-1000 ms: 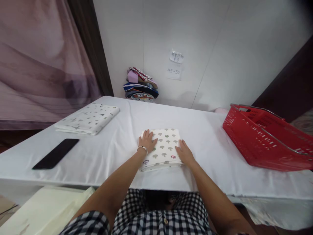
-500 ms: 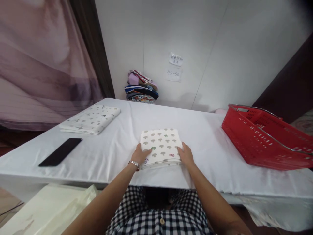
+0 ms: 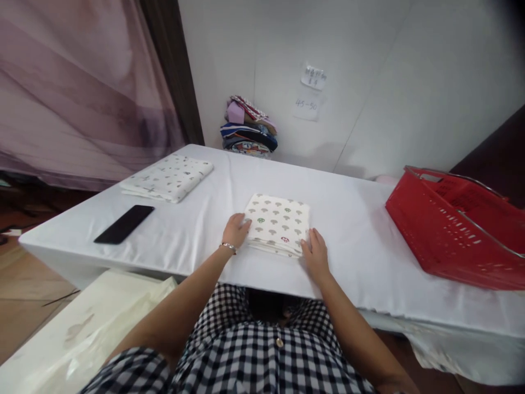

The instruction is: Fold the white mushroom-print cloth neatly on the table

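A folded white cloth [image 3: 279,223] printed with grey mushrooms, plus a green and a red one, lies flat in front of me. My left hand [image 3: 237,230], with a bracelet at the wrist, rests at its left edge, thumb against the cloth and fingers stretched along the side. At the near right corner, my right hand [image 3: 315,254] touches the edge with its fingers extended. Neither hand is closed around the cloth. Its layers show along the near side.
A white-covered table [image 3: 348,219] spreads before me. On its left are another folded patterned cloth [image 3: 170,178] and a black phone-like slab [image 3: 124,224]. A red basket [image 3: 447,235] stands at the right. Behind the table is a stack of folded fabrics [image 3: 249,128] by the wall.
The camera view has shifted, so the table items appear higher and further right. My left thumb has drawn back from the top of the cloth to its edge.
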`<action>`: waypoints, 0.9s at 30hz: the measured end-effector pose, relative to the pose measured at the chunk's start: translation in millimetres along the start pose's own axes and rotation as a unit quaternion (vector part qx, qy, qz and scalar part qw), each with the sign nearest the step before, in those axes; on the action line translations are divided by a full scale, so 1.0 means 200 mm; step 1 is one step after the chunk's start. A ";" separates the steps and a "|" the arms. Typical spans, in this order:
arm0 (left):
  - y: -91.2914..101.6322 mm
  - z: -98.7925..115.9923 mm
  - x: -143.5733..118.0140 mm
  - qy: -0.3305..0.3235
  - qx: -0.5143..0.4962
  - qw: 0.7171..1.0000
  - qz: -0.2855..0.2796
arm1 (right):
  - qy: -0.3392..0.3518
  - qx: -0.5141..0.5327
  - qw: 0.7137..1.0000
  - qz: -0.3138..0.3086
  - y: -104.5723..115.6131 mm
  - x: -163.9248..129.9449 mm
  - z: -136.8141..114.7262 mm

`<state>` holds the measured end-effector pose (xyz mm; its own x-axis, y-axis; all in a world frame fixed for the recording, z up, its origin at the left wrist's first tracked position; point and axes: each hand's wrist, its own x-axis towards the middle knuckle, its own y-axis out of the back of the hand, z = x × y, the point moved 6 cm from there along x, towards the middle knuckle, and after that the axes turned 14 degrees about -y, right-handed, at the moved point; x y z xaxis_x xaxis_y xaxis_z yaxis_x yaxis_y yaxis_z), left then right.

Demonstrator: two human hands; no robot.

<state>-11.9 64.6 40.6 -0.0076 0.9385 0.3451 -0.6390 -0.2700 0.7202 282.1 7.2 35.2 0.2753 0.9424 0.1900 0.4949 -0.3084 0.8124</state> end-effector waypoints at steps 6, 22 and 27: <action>0.04 0.17 -0.18 -0.163 0.037 0.986 -0.018 | 0.155 -0.009 0.988 -0.010 -0.02 -0.09 -0.13; -0.03 0.28 -0.16 -0.190 0.008 0.980 -0.066 | 0.199 0.031 0.978 -0.048 0.02 -0.07 -0.19; -0.04 0.25 -0.15 -0.186 -0.035 0.981 -0.043 | 0.272 0.068 0.960 -0.011 0.05 -0.12 -0.21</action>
<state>33.0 27.4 54.5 0.3221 0.8102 0.4898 -0.6762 -0.1652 0.7179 246.4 -12.1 60.9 -0.1891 0.8663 0.4623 0.6088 -0.2660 0.7474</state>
